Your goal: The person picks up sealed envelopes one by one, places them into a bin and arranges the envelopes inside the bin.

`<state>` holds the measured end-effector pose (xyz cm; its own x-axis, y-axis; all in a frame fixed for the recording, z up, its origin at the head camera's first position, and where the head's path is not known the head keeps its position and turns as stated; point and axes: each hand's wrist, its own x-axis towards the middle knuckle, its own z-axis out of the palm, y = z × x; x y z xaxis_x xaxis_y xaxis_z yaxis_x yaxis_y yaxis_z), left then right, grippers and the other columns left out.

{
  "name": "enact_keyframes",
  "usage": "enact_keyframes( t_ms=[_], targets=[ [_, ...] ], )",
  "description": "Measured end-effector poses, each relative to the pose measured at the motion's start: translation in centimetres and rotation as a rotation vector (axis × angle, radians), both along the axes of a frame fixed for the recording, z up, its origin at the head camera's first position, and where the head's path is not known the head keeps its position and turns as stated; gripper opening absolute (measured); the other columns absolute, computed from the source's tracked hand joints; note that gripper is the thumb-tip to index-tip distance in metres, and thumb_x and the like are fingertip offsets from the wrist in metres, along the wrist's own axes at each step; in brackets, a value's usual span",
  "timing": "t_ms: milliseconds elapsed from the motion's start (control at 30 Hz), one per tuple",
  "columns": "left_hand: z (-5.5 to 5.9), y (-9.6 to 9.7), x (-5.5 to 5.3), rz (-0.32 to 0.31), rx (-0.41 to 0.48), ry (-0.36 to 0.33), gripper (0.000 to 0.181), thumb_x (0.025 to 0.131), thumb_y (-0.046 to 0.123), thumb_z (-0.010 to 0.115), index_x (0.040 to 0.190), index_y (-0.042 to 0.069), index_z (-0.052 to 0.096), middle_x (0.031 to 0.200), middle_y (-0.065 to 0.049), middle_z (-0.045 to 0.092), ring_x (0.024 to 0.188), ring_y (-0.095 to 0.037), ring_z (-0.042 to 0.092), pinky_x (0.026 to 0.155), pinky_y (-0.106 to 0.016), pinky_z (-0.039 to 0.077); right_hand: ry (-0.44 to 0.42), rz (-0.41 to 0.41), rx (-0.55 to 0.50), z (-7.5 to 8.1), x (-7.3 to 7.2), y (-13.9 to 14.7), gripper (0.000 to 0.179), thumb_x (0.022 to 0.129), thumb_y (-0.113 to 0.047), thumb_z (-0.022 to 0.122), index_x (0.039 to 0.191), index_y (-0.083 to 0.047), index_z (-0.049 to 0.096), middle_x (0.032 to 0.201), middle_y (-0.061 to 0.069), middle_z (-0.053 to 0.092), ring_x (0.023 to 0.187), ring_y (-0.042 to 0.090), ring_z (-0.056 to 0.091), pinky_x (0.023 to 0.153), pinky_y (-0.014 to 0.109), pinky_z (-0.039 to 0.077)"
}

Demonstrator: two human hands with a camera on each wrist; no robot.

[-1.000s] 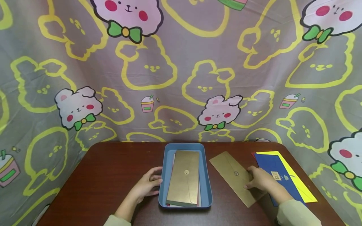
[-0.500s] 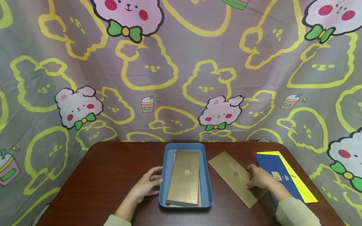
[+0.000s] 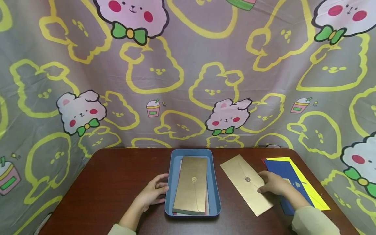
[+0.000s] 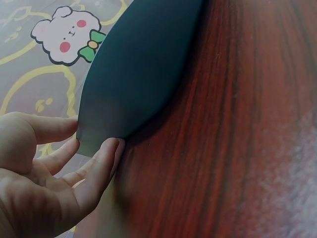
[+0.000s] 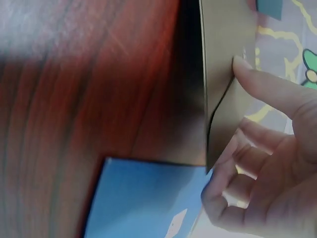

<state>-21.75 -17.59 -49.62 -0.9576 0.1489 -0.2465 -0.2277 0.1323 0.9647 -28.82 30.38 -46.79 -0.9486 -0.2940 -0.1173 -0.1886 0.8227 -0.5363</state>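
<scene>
My right hand [image 3: 274, 183] pinches a gold envelope [image 3: 241, 174] by its right long edge, thumb on the flap side and fingers beneath. In the right wrist view the envelope [image 5: 223, 44] stands tilted, its lower edge above the tabletop. A round seal shows on its flap. My left hand [image 3: 153, 192] is at the left side of a blue tray [image 3: 168, 195]. In the left wrist view its loosely bent fingertips touch the outer wall of the tray [image 4: 133, 69]. Inside the tray lies another gold envelope [image 3: 191, 186], on top of several others whose red and white edges peek out.
To the right, a blue envelope [image 3: 286, 174] overlaps a yellow envelope [image 3: 318, 199], with a red corner showing at their far left. My right forearm passes over the blue one. The brown wooden table [image 3: 117, 173] ends at a patterned curtain [image 3: 188, 81].
The gold envelope in my right hand has tilted and shifted slightly right, its face now brighter. My right hand has moved a little right with it. My left hand and the tray stay put.
</scene>
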Motion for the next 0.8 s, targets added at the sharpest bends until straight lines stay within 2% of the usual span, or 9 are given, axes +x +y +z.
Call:
enact_keyframes(
  t_ms=[133,267,433,600,700,800],
  targets=[
    [0.0,0.2,0.3,0.005,-0.002,0.000,0.054,0.102,0.007,0.062,0.151,0.004,0.040,0.133,-0.027,0.058,0.114,-0.036,0.063,0.080,-0.053,0.058,-0.030,0.003,-0.064,0.4,0.0,1.0,0.057,0.081,-0.008,0.083,0.124,0.020,0.057,0.101,0.022,0.069,0.090,0.035,0.065,0.075,0.049,0.054],
    [0.0,0.4,0.6,0.009,-0.001,0.000,0.054,0.102,0.007,0.062,0.151,0.004,0.040,0.134,-0.027,0.057,0.114,-0.036,0.063,0.080,-0.053,0.058,-0.127,-0.004,-0.200,0.8,0.4,1.7,0.050,0.089,-0.004,0.075,0.127,0.022,0.055,0.091,0.009,0.067,0.079,0.022,0.064,0.066,0.037,0.054],
    [0.0,0.5,0.7,0.011,0.000,0.000,0.055,0.102,0.007,0.062,0.151,0.004,0.039,0.134,-0.028,0.057,0.114,-0.037,0.063,0.080,-0.053,0.058,-0.266,-0.013,-0.337,1.3,0.9,2.2,0.050,0.099,-0.007,0.064,0.138,0.021,0.047,0.092,0.007,0.066,0.075,0.019,0.059,0.062,0.031,0.051],
    [0.0,0.5,0.7,0.015,0.000,0.002,0.054,0.102,0.007,0.062,0.151,0.004,0.040,0.133,-0.028,0.057,0.114,-0.037,0.063,0.080,-0.054,0.058,-0.321,-0.003,-0.392,1.6,1.0,2.5,0.051,0.103,-0.010,0.059,0.142,0.019,0.044,0.084,0.005,0.060,0.070,0.016,0.051,0.061,0.030,0.049],
    [0.0,0.4,0.7,0.012,0.005,0.005,0.054,0.102,0.007,0.062,0.151,0.004,0.040,0.134,-0.028,0.057,0.114,-0.036,0.063,0.080,-0.053,0.058,-0.329,0.004,-0.422,1.7,0.9,2.7,0.050,0.104,-0.009,0.058,0.141,0.020,0.043,0.092,0.008,0.063,0.073,0.016,0.053,0.065,0.031,0.051],
    [-0.1,0.4,0.7,0.009,0.009,0.006,0.054,0.102,0.007,0.062,0.152,0.004,0.040,0.134,-0.028,0.057,0.114,-0.036,0.063,0.080,-0.053,0.058,-0.335,-0.001,-0.456,1.7,0.9,2.7,0.049,0.103,-0.008,0.057,0.140,0.021,0.043,0.107,0.014,0.065,0.080,0.018,0.055,0.071,0.034,0.054]
  ],
)
